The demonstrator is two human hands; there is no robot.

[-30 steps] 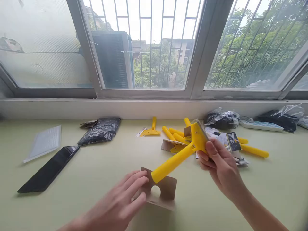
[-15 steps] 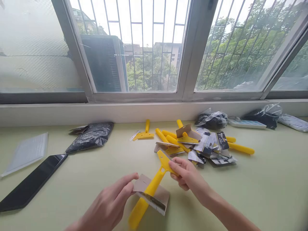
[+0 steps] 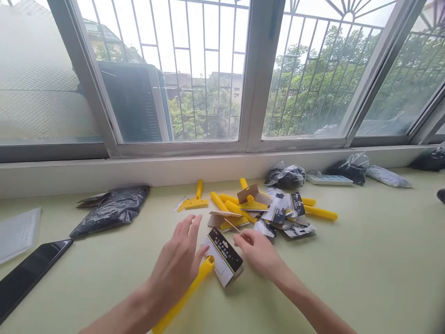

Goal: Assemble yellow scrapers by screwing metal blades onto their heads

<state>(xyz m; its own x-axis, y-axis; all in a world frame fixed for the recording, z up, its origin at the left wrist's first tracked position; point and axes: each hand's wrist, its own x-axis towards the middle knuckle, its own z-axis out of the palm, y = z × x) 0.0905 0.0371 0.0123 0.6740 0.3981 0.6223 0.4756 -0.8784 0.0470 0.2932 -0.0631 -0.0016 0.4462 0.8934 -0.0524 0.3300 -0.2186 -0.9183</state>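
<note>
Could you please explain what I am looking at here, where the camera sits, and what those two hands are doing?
The camera is worn on a person's head, looking down at their own bare hands over a pale green table by a window. The left hand rests open on a yellow scraper whose head sits in a cardboard sleeve; the right hand touches that sleeve. Behind lies a pile of scrapers and sleeves, a black bag and a phone.

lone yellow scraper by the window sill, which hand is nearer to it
Left. The left hand lies just in front of the lone scraper; the right hand sits farther right, in front of the scraper pile.
</note>
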